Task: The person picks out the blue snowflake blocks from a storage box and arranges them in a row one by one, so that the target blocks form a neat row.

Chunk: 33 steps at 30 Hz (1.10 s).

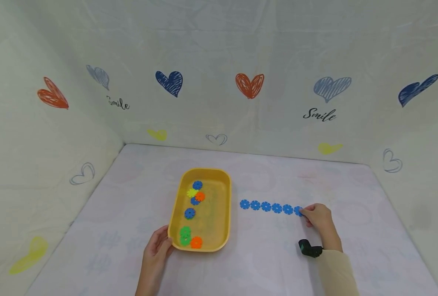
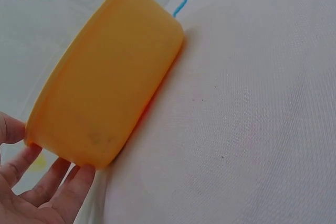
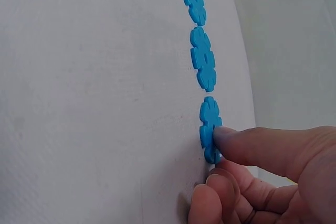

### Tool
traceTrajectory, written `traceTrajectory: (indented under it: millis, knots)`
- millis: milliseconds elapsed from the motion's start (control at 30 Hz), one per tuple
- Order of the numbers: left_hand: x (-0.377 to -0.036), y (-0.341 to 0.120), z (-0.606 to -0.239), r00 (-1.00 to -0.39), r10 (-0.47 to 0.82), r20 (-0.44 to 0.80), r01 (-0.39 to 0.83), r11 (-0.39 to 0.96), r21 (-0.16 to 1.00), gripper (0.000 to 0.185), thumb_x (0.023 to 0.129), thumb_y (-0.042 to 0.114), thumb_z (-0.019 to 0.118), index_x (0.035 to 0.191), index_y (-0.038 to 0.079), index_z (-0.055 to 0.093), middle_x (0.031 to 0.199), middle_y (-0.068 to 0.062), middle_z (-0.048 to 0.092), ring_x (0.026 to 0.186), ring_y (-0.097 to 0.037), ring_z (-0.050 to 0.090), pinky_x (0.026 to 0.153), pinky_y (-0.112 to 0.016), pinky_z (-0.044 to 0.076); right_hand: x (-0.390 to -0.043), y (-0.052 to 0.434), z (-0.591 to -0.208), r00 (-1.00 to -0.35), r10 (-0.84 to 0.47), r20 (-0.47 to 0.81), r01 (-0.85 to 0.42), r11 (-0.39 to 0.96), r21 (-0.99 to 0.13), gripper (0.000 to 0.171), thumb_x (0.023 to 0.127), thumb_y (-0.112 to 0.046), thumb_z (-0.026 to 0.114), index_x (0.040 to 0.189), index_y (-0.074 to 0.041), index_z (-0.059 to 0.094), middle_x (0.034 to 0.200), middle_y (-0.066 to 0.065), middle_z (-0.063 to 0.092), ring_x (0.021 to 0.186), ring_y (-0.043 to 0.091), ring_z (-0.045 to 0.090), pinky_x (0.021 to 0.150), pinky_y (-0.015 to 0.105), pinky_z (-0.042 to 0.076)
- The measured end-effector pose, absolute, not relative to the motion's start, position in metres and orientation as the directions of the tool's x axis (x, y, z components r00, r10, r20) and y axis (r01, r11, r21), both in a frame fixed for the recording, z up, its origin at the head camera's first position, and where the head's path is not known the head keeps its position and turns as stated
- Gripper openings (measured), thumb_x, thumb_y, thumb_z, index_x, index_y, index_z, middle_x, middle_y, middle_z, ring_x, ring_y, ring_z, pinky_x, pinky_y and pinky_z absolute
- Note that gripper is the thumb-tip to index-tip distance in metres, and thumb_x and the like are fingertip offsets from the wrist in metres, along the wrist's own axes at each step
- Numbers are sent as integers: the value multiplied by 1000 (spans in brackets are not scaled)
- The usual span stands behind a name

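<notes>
Several blue snowflake discs (image 1: 266, 206) lie flat in a row on the table, close to one another edge to edge. At the row's right end my right hand (image 1: 319, 217) pinches the last blue snowflake disc (image 3: 210, 129); its thumb lies on the disc's face and the fingers are at the edge. My left hand (image 1: 157, 246) grips the near left corner of a yellow tray (image 1: 219, 222), thumb by the rim and fingertips against the outer wall. Inside the tray are loose snowflake discs: blue (image 1: 190, 213), green (image 1: 185, 232), orange (image 1: 196, 242) and yellow (image 1: 191, 193).
A white cloth covers the table (image 1: 263, 263). Behind it and at both sides hang white curtains (image 1: 211, 49) printed with hearts and "Smile". A black wrist device (image 1: 310, 248) sits at the right sleeve's cuff. The tray stands left of the disc row.
</notes>
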State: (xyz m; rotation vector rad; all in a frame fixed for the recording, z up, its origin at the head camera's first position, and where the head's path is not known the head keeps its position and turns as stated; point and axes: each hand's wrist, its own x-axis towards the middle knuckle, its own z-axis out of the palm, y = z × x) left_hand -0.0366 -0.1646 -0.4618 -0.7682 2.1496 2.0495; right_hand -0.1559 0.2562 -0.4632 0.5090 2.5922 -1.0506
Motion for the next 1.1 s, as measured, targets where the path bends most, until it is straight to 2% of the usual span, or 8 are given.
traceTrajectory:
  millis: [800,1100]
  knots:
    - [-35,-166,-461,-875,-301,-380,-393,-19,919,41,96,14,45,136,9,40,138,-15,45,118,-21,50,88,-21,52,-155,250,-461,-879,234,-415,455,670,-587,29,92,-22,55,100,6,55,63,4,49,57,14,49,54,25,40]
    - [-35,-165,-461,-878,-297,-375,-388,-15,921,40,96,16,46,135,9,41,137,-15,46,117,-20,51,88,-22,52,-152,255,-459,-888,220,-403,447,616,-648,39,93,-26,53,107,10,51,74,8,55,61,12,54,54,19,49]
